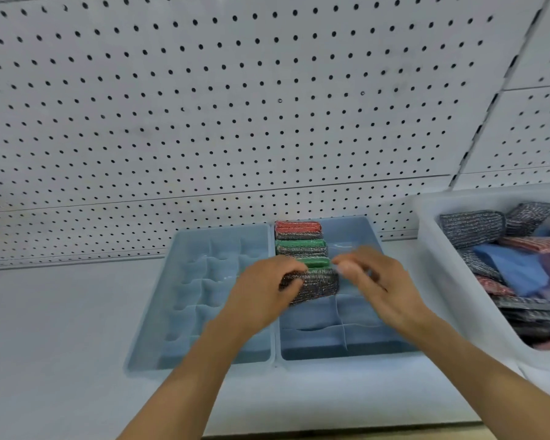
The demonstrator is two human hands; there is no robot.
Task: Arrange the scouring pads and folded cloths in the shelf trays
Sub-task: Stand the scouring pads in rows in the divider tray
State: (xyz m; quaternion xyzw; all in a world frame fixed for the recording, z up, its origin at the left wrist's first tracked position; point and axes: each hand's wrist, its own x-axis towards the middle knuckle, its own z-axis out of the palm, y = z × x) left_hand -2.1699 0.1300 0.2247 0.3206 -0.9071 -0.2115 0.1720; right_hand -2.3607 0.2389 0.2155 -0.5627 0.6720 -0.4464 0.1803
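Two pale blue divided trays lie side by side on the white shelf, the left tray (185, 300) and the right tray (356, 341). In the right tray's left column stand a red scouring pad (297, 228), a green one (300, 246) and another green one (315, 262). My left hand (264, 293) grips a grey metallic scouring pad (315, 285) just in front of them. My right hand (375, 281) is blurred at the pad's right end, fingers bent toward it; whether it touches the pad is unclear.
A white bin (438, 249) at the right holds several grey and red scouring pads (470, 227) and a folded blue cloth (511, 268). A white pegboard wall (235, 106) rises behind the trays. The shelf's front edge (331, 431) runs along the bottom.
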